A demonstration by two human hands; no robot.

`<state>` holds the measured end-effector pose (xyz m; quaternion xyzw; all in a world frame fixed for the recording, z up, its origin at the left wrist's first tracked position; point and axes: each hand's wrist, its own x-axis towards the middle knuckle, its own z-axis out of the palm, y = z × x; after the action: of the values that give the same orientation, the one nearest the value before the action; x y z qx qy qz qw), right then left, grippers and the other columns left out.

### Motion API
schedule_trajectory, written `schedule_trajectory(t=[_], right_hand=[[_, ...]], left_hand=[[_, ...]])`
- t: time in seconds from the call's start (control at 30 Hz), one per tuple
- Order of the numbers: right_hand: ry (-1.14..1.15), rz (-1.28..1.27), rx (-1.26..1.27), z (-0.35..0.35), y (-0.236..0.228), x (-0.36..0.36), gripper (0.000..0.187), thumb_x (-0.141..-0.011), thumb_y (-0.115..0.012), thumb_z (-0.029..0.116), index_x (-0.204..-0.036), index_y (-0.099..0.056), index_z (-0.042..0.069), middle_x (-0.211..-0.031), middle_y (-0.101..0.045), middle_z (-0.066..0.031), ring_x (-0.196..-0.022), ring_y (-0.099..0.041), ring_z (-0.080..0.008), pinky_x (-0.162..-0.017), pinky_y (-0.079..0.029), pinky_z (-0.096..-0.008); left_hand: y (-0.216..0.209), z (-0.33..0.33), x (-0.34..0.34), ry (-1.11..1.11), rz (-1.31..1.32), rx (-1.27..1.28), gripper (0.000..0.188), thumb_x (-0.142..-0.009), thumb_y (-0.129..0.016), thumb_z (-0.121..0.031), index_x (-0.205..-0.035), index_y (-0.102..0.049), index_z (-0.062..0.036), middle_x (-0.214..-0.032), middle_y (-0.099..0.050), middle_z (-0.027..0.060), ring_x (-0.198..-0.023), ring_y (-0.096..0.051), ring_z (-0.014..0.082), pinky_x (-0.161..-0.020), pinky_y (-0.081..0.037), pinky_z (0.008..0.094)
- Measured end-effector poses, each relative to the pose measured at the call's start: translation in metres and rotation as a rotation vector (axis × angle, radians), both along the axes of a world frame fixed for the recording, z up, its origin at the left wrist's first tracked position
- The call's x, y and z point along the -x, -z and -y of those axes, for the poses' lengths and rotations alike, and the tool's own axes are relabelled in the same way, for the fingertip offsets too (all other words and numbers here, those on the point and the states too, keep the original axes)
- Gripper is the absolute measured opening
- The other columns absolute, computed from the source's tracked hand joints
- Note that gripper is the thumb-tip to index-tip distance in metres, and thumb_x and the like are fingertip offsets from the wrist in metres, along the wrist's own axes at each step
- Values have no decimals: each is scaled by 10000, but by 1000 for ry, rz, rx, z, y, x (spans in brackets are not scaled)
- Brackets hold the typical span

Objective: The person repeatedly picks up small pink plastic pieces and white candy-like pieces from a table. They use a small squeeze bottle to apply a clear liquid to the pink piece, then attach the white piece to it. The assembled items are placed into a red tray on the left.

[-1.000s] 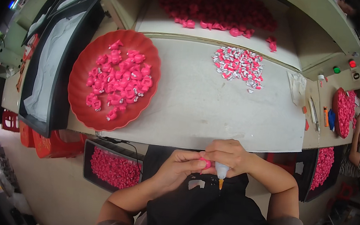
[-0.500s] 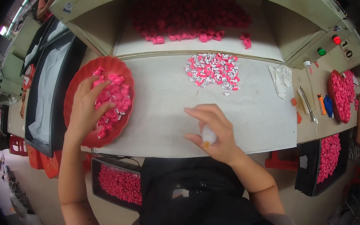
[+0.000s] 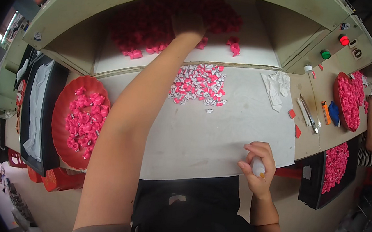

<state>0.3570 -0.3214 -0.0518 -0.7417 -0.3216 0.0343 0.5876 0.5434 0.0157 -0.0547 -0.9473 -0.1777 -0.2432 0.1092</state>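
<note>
Left hand (image 3: 188, 23) has moved from red bowl (image 3: 59, 116) to cabinet (image 3: 256, 53) of pink pieces (image 3: 134, 24), grip impossible to tell; right hand (image 3: 268, 166), near worktop (image 3: 205, 149), grasps a probably light, squeezable bottle (image 3: 258, 167) around its barrel.

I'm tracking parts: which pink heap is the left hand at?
The shadowed heap inside the pale-green cabinet; the left hand is in there, while the other pink heaps lie outside it.

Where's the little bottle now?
In the head view, right of centre: the bottle is in the right hand, near the front edge of the white sheet.
</note>
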Motion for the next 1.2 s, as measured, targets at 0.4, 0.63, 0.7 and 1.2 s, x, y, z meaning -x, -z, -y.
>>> schedule_trajectory(t=[0.4,0.63,0.7,1.2], right_hand=[[-163,-308,-215,-28,-9,18,339,-743,-491,-30,-1082,-487,-29,-1103,-348,-112,-943,-490,-191,-720,-508,-317],[-169,-424,-317,-47,-22,39,346,-773,-505,-9,-1117,-491,-53,-1074,-383,-110,-956,-514,-224,-720,-523,-322],[-176,-462,-368,-48,-22,43,349,-783,-507,-3,-1127,-464,-48,-1065,-405,-118,-961,-525,-235,-717,-533,-328],[-157,-476,-527,-52,-20,48,336,-739,-669,134,-954,-453,-6,-928,-490,-133,-743,-591,-196,-519,-518,-261]], left_hand=[[-33,67,235,456,379,2276,377,-855,-516,-96,-1222,-450,-39,-942,-594,82,-812,-583,137,-725,-441,268],[12,110,307,336,520,2569,354,-864,-541,-102,-1204,-474,-27,-963,-586,55,-841,-548,137,-788,-428,278],[14,118,315,344,570,2474,365,-866,-530,-80,-1218,-456,-21,-995,-581,61,-872,-552,153,-811,-427,299],[-7,126,341,433,185,2232,413,-809,-569,27,-1204,-453,-2,-1045,-567,111,-950,-576,182,-794,-473,272]])
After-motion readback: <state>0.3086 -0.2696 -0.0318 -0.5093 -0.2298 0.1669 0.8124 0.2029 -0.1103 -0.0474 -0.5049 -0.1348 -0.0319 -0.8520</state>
